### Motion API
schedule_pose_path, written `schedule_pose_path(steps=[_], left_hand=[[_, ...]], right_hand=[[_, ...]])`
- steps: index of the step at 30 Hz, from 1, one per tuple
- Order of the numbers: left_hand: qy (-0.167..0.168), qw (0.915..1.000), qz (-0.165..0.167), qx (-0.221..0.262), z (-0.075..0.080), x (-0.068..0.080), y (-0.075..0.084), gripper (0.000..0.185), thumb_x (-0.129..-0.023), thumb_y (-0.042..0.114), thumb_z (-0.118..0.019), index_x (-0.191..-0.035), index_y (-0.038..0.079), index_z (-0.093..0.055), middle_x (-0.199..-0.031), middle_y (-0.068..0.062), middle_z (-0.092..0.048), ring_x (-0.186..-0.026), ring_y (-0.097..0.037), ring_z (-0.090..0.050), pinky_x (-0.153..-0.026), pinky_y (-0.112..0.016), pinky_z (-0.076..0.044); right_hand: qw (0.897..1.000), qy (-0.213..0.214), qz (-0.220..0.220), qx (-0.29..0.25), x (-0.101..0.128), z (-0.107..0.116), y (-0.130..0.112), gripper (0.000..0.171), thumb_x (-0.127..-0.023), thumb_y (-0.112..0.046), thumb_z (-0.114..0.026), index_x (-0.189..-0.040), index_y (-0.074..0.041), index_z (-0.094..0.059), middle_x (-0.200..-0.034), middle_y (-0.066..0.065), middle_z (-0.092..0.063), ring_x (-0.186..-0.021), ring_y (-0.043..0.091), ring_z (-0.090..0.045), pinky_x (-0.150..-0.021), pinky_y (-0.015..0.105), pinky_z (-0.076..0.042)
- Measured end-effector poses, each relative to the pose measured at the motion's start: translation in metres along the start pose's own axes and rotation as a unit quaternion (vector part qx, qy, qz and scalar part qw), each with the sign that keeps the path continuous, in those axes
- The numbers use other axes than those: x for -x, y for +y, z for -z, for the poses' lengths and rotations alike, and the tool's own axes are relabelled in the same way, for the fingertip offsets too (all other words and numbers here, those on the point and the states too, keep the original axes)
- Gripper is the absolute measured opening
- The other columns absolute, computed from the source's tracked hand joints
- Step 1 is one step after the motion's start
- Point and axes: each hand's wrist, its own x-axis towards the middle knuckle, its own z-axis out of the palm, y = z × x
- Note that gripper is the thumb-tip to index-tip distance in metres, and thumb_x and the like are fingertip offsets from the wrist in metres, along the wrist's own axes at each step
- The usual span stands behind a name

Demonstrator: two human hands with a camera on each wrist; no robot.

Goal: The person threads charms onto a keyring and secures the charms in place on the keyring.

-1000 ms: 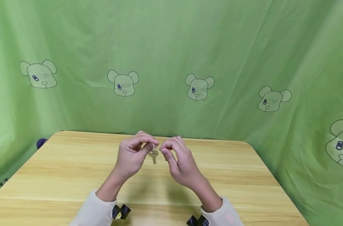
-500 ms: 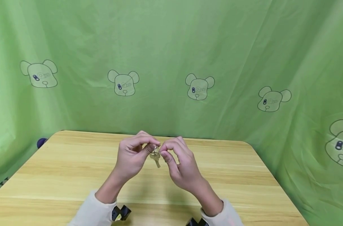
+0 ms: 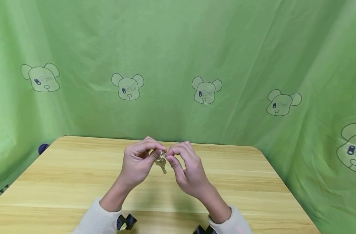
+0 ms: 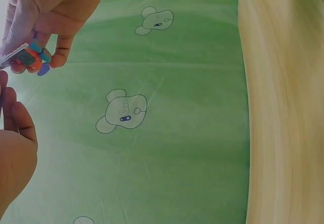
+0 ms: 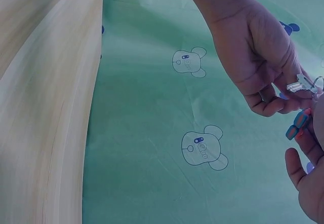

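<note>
Over the table, a brass-coloured key (image 3: 161,164) hangs tilted from a small metal key ring (image 3: 162,155). My left hand (image 3: 138,162) pinches the ring between thumb and index finger. Close beside it, my right hand (image 3: 187,169) has its thumb and index fingertips together right at the ring. A small orange and teal charm (image 4: 30,57) shows among the right hand's fingers in the left wrist view. The right wrist view shows the same charm (image 5: 298,124) just below the pale-looking key (image 5: 302,83). Fingers hide much of the ring and charm.
The light wooden table (image 3: 225,188) has rounded far corners. A green curtain (image 3: 172,48) printed with bear heads hangs behind it and along the sides. Black wrist cameras (image 3: 126,222) sit at both cuffs. A dark round object (image 3: 43,149) shows beyond the left table edge.
The key has swung from hanging straight down to a tilt toward the right. Both hands have edged slightly closer together, the right fingertips now up against the ring.
</note>
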Motion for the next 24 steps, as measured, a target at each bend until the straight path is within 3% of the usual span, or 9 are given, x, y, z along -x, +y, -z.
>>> schedule_pose_path(steps=[13,24], left_hand=[[0.006,0.9991,0.040,0.014,0.0007,0.0023,0.0022,0.020,-0.097,0.007,-0.069,-0.095,-0.012,-0.069,-0.093,0.003,-0.072,-0.085,-0.011,-0.063,-0.073,-0.021,-0.054],[0.006,0.9984,0.055,0.010,0.0005,0.0034,0.0022,0.017,-0.097,0.006,-0.069,-0.096,-0.011,-0.070,-0.093,0.001,-0.071,-0.085,-0.012,-0.063,-0.071,-0.020,-0.054]], right_hand=[[1.000,0.002,-0.007,0.005,0.0014,-0.0003,0.0011,0.023,-0.108,-0.020,-0.051,-0.099,0.000,-0.060,-0.092,0.006,-0.062,-0.084,0.021,-0.054,-0.074,0.033,-0.044],[1.000,0.007,0.021,0.016,0.0004,-0.0024,0.0013,0.024,-0.108,-0.018,-0.050,-0.099,0.001,-0.059,-0.091,0.007,-0.062,-0.084,0.021,-0.055,-0.076,0.033,-0.043]])
